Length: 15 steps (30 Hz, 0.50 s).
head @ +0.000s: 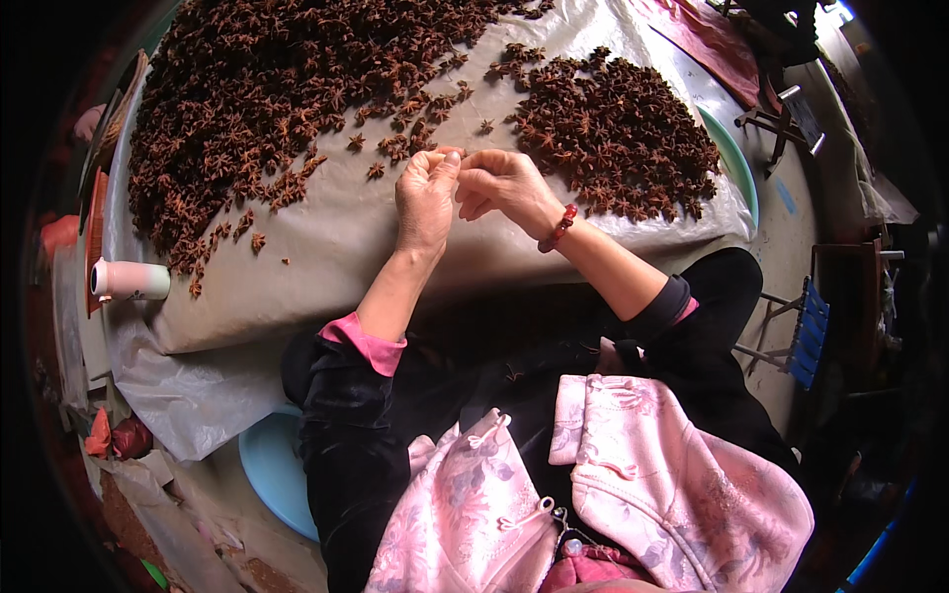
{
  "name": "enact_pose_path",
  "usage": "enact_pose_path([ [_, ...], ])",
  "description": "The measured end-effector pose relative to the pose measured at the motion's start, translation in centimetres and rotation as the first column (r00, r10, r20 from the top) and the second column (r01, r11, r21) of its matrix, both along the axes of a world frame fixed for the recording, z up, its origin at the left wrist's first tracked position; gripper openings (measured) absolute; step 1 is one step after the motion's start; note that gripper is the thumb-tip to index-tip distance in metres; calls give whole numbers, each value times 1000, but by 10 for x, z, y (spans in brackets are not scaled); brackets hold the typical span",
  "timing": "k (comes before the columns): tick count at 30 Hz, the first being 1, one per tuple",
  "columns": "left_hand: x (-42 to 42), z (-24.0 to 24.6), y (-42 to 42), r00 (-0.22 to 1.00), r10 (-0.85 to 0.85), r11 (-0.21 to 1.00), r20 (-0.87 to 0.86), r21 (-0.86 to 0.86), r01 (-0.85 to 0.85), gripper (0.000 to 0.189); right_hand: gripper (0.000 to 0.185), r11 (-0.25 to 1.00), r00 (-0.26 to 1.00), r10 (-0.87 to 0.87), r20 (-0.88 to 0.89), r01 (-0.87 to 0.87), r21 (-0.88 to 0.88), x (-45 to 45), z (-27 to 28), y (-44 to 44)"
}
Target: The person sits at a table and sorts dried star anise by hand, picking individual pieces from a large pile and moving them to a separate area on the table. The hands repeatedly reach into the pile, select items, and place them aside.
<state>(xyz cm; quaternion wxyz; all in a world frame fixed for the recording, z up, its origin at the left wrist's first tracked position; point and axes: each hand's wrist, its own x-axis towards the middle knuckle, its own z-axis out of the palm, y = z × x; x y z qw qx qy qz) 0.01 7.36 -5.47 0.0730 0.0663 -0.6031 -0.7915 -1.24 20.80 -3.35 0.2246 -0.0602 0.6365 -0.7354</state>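
My left hand and my right hand meet at the fingertips above the near part of a plastic-covered surface. Between the pinched fingers a small brown piece barely shows; most of it is hidden, so I cannot tell its exact shape. A large heap of dried star anise spreads beyond and to the left of my left hand. A smaller heap of star anise lies to the right, past my right wrist. Loose star anise pods lie just left of my left hand.
A pink and white tumbler lies on its side at the left edge. Pale blue basin sits low by my left side; a green rim shows under the right heap. Folding stools stand at right.
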Motion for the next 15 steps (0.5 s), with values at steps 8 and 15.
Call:
enact_pose_path([
  [8, 37, 34, -6, 951, -307, 936, 31, -173, 308, 11, 17, 814, 830, -72, -553, 369, 449, -23, 1, 20],
  [15, 29, 30, -35, 984, -103, 622, 144, -763, 176, 13, 17, 663, 363, 506, -783, 417, 622, -61, -3, -27],
])
